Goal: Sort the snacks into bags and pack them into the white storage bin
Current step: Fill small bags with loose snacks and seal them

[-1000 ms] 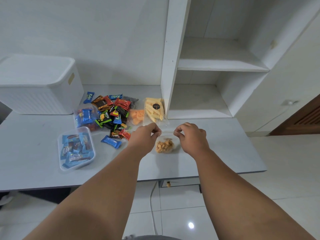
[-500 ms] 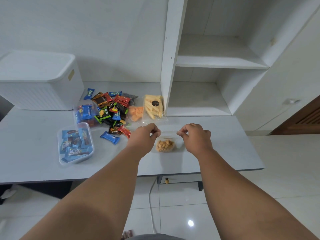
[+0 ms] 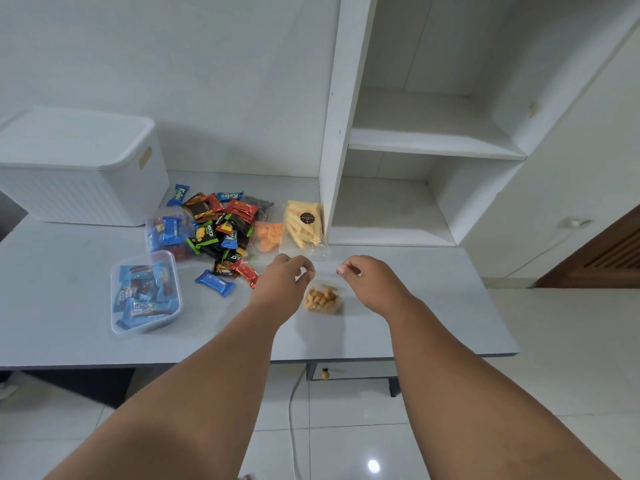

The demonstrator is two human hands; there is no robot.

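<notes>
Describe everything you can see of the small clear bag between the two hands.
The small clear bag is thin, see-through plastic with a clump of golden-brown, nut-like snacks at its bottom. Its bottom seems to rest on the grey table, while its empty upper part is stretched sideways. The left hand and right hand each pinch its top edge. It lies apart from the snack pile, nearer the person than the yellow-stick packet.

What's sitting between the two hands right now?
Head view: a clear snack bag, its top edge pinched by the left hand and right hand.
</notes>
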